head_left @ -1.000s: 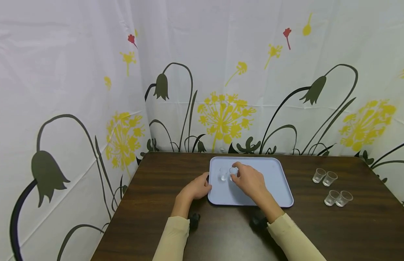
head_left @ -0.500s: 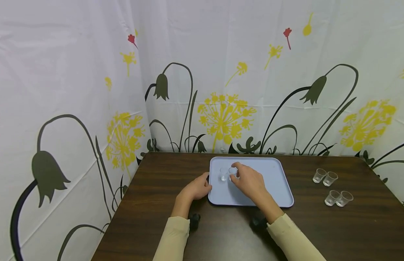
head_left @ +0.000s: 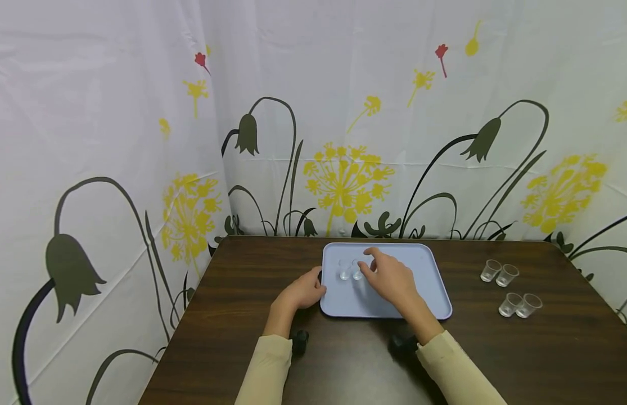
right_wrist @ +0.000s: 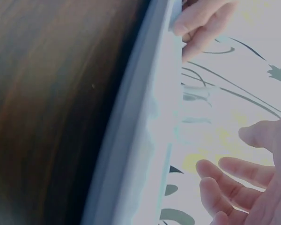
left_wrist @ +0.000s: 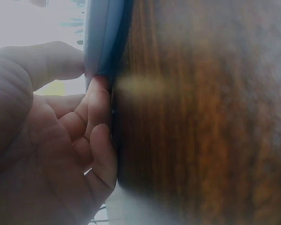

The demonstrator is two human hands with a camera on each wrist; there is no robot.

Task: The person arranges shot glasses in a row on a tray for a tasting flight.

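Two small clear cups [head_left: 344, 271] stand side by side on the left part of a pale blue tray [head_left: 431, 292]. My left hand [head_left: 304, 289] holds the tray's left rim; in the left wrist view its thumb lies on one side of the rim [left_wrist: 100, 37] and the fingertips on the other. Just right of the right-hand cup [head_left: 357, 273], my right hand [head_left: 394, 278] hovers over the tray with thumb and forefinger spread. The right wrist view shows that right hand [right_wrist: 248, 183] with nothing in it and a gap between it and the faint cups [right_wrist: 195, 97].
On the dark wooden table [head_left: 232, 337], to the right of the tray, four clear cups stand in two pairs: a rear pair [head_left: 490, 270] and a front pair [head_left: 510, 305]. Behind the table hangs a white curtain [head_left: 313, 67] printed with flowers.
My right hand has let go of the right-hand cup, its fingers parting and drawing slightly back to the right. The left hand stays at the rim. The head view has shifted slightly.
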